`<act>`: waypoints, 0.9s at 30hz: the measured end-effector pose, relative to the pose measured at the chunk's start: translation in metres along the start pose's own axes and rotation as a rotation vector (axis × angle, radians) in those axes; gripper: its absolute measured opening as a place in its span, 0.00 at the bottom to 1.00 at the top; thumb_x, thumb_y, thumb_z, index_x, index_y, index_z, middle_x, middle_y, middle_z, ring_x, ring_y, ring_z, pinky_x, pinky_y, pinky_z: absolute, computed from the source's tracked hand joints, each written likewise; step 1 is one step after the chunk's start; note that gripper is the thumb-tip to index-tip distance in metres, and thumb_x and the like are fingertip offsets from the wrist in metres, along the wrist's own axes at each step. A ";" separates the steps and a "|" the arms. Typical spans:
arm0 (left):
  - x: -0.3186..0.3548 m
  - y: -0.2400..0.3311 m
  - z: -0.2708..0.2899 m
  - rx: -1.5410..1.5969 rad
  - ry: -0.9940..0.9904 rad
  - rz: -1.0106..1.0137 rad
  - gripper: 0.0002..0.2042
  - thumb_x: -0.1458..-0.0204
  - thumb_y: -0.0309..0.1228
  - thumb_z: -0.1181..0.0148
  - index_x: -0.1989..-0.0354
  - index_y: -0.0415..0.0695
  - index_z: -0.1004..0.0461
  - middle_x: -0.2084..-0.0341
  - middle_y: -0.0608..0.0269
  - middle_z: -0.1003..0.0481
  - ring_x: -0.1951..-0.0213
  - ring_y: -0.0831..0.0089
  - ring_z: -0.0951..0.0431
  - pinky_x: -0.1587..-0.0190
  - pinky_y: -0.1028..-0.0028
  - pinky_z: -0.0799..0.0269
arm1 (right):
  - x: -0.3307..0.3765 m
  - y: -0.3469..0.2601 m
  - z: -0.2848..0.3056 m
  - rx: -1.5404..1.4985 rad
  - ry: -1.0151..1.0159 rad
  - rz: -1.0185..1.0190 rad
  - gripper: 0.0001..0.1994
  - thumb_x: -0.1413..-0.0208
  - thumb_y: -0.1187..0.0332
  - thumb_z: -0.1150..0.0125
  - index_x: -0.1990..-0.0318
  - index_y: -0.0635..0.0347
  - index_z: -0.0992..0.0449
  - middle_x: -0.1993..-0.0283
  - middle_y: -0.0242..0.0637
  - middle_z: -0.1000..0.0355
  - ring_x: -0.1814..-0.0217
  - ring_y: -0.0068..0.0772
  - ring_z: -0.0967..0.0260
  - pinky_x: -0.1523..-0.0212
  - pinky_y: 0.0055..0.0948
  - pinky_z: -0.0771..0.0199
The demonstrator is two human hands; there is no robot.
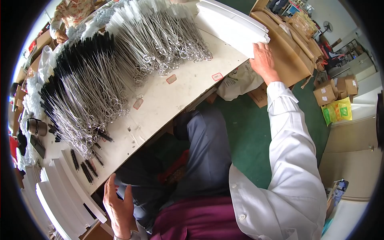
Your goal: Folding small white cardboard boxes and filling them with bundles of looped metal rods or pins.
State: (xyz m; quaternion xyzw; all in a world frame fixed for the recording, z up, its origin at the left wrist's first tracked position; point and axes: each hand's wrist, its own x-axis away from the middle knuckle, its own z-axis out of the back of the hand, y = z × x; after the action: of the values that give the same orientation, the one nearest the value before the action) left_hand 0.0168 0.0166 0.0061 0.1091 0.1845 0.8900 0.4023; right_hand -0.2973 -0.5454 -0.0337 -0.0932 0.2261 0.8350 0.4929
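Note:
My right hand (pixel 263 60) reaches out to the far right edge of the white table (pixel 168 100) and grips the near end of a stack of flat white cards (pixel 234 26). My left hand (pixel 117 205) hovers low beside the table's near edge, fingers apart and holding nothing, close to another fanned row of white cards (pixel 66 188). Black-bristled wire brushes (pixel 80 88) lie in dense rows across the tabletop, with white-bristled wire brushes (pixel 160 36) beyond them. A few short black brushes (pixel 86 168) lie loose near my left hand.
Open brown cardboard boxes (pixel 296 44) stand right of the table on the green floor (pixel 248 136). Smaller boxes (pixel 334 90) and a yellow-green bag (pixel 338 111) sit farther right. Another person's hand (pixel 61 36) works at the far left end. A dark cup (pixel 37 127) stands at the left.

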 end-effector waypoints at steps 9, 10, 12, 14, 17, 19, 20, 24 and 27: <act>-0.001 0.007 -0.020 0.105 -0.060 -0.065 0.26 0.50 0.26 0.29 0.41 0.34 0.28 0.50 0.42 0.23 0.56 0.49 0.19 0.53 0.60 0.22 | -0.005 -0.004 0.015 0.010 -0.127 -0.067 0.30 0.50 0.68 0.27 0.38 0.65 0.29 0.38 0.49 0.30 0.32 0.51 0.36 0.29 0.41 0.36; -0.002 0.007 -0.021 0.107 -0.060 -0.064 0.26 0.50 0.26 0.29 0.41 0.34 0.28 0.50 0.42 0.23 0.56 0.49 0.19 0.53 0.60 0.22 | -0.004 -0.005 0.019 -0.010 -0.175 -0.093 0.30 0.50 0.68 0.27 0.39 0.65 0.29 0.38 0.50 0.31 0.31 0.51 0.36 0.29 0.41 0.35; -0.002 0.006 -0.024 0.109 -0.070 -0.082 0.26 0.50 0.26 0.29 0.42 0.33 0.28 0.50 0.41 0.23 0.56 0.48 0.19 0.52 0.60 0.22 | -0.005 -0.004 0.019 -0.011 -0.184 -0.086 0.31 0.51 0.67 0.27 0.38 0.66 0.29 0.38 0.50 0.31 0.31 0.52 0.36 0.29 0.41 0.35; -0.002 0.004 -0.028 0.109 -0.069 -0.100 0.26 0.50 0.26 0.29 0.42 0.33 0.28 0.50 0.40 0.23 0.55 0.47 0.19 0.51 0.59 0.22 | -0.005 -0.003 0.021 -0.011 -0.193 -0.080 0.32 0.51 0.66 0.26 0.38 0.66 0.30 0.38 0.51 0.31 0.31 0.52 0.36 0.29 0.41 0.35; -0.002 0.005 -0.030 0.118 -0.086 -0.103 0.26 0.50 0.26 0.30 0.42 0.32 0.28 0.49 0.39 0.23 0.54 0.46 0.19 0.50 0.59 0.22 | -0.004 0.000 0.021 -0.045 -0.215 -0.088 0.32 0.52 0.65 0.25 0.39 0.66 0.29 0.38 0.52 0.31 0.30 0.52 0.36 0.28 0.41 0.36; -0.002 0.005 -0.031 0.129 -0.104 -0.087 0.26 0.49 0.26 0.30 0.42 0.32 0.28 0.49 0.39 0.23 0.53 0.45 0.19 0.50 0.59 0.22 | -0.004 0.004 0.020 -0.055 -0.193 -0.025 0.34 0.54 0.63 0.23 0.39 0.65 0.29 0.38 0.52 0.31 0.30 0.52 0.36 0.27 0.41 0.37; -0.002 0.004 -0.032 0.122 -0.109 -0.088 0.26 0.49 0.26 0.30 0.42 0.32 0.28 0.49 0.38 0.23 0.53 0.44 0.19 0.49 0.59 0.22 | -0.004 0.004 0.021 -0.054 -0.193 -0.024 0.34 0.54 0.63 0.23 0.39 0.65 0.29 0.38 0.52 0.31 0.30 0.52 0.36 0.27 0.41 0.37; 0.000 0.004 -0.037 0.134 -0.142 -0.076 0.25 0.49 0.27 0.30 0.42 0.32 0.28 0.48 0.37 0.24 0.51 0.42 0.20 0.48 0.58 0.23 | 0.000 0.005 0.022 -0.053 -0.190 -0.024 0.35 0.54 0.61 0.22 0.39 0.65 0.29 0.38 0.50 0.30 0.30 0.51 0.36 0.27 0.41 0.37; 0.000 -0.002 -0.045 0.131 -0.142 -0.096 0.25 0.48 0.28 0.30 0.42 0.31 0.28 0.48 0.36 0.24 0.49 0.40 0.20 0.47 0.57 0.23 | 0.000 0.005 0.022 -0.075 -0.200 -0.030 0.35 0.54 0.60 0.22 0.39 0.65 0.29 0.38 0.50 0.30 0.31 0.50 0.35 0.28 0.41 0.36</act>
State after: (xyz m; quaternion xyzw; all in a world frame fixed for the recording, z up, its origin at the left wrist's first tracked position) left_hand 0.0027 0.0071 -0.0351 0.1889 0.2181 0.8458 0.4487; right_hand -0.3002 -0.5367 -0.0129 -0.0311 0.1429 0.8405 0.5217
